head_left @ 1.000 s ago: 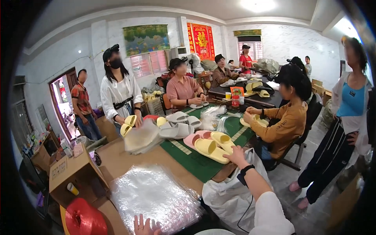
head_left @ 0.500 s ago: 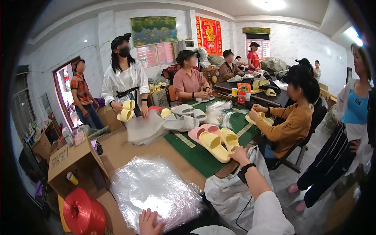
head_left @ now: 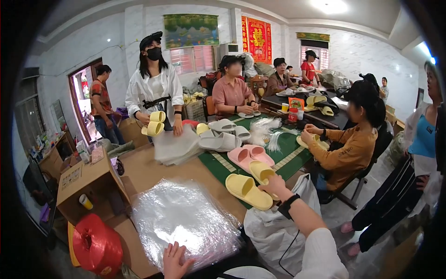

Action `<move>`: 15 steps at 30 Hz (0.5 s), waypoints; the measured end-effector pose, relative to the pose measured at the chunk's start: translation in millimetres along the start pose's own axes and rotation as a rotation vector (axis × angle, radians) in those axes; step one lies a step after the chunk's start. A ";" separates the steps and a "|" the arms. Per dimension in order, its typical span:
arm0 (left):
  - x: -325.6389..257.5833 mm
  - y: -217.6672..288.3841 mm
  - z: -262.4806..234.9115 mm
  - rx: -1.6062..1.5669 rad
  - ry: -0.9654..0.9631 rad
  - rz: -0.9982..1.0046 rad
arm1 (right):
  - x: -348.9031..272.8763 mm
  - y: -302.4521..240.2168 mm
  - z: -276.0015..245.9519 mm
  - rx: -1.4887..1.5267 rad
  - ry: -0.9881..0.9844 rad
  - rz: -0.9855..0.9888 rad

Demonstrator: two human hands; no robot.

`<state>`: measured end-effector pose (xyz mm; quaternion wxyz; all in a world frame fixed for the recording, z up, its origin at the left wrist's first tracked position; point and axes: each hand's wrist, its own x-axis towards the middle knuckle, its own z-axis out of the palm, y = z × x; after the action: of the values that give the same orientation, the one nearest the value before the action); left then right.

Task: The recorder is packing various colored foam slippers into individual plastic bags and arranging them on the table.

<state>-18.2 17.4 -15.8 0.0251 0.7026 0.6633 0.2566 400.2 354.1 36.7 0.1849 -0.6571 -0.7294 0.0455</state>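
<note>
The table (head_left: 153, 169) is brown, with a green mat (head_left: 288, 149) over its far half. On the brown part lie a stack of clear bags (head_left: 183, 218) and, farther off, a second pile (head_left: 174, 149). On the mat lie yellow slippers (head_left: 248, 190), pink slippers (head_left: 251, 156) and grey slippers (head_left: 223, 135).

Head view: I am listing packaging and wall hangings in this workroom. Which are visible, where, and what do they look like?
Clear plastic bags: shiny stack under the left hand.
Cardboard box: brown, open-fronted, left of the bags.
Red wall hanging: back wall, gold markings.
Landscape picture: green, above the window.
White sack: below the right hand.
</note>
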 end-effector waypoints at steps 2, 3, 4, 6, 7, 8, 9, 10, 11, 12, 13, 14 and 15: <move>2.0 1.0 0.8 0.011 -0.010 0.001 | 31.5 1.0 9.9 0.058 -0.048 0.004; 3.3 2.0 1.6 0.006 -0.012 0.012 | 43.9 4.0 13.1 0.109 -0.096 0.012; 0.8 2.0 2.0 0.001 -0.012 0.011 | 46.8 -1.7 12.2 0.068 -0.076 -0.029; -0.5 -2.6 6.6 0.002 0.006 0.006 | 57.9 -13.6 20.0 0.165 -0.084 0.000; -1.4 -2.5 7.2 -0.004 0.021 0.003 | 59.3 -21.8 20.9 0.254 -0.094 0.035; -2.4 -2.8 7.0 -0.003 0.020 -0.002 | 53.8 -26.2 22.2 0.212 -0.055 -0.030; -2.7 -3.0 6.7 -0.003 0.019 0.000 | 51.2 -34.1 24.0 0.211 -0.059 -0.033; -2.7 -1.6 5.8 -0.004 0.017 0.004 | 47.1 -37.8 28.1 0.140 -0.019 -0.118; -3.0 -1.3 5.6 -0.008 0.017 0.001 | 42.7 -40.9 31.4 0.070 0.020 -0.204; -3.2 -1.9 6.0 0.000 0.016 0.007 | 38.7 -43.7 33.9 0.066 0.017 -0.207; -1.1 -2.8 6.1 0.009 0.019 0.018 | 38.0 -46.2 35.8 0.076 0.039 -0.233; 0.0 -3.0 6.9 0.006 0.024 0.018 | 37.7 -48.6 37.0 0.085 0.060 -0.259; 0.7 -2.9 7.8 0.009 0.018 0.026 | 38.3 -50.7 37.3 0.095 0.081 -0.285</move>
<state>-17.9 20.8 -23.4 0.0128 0.7091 0.6553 0.2602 337.5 391.4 25.8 0.2497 -0.5387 -0.8042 0.0265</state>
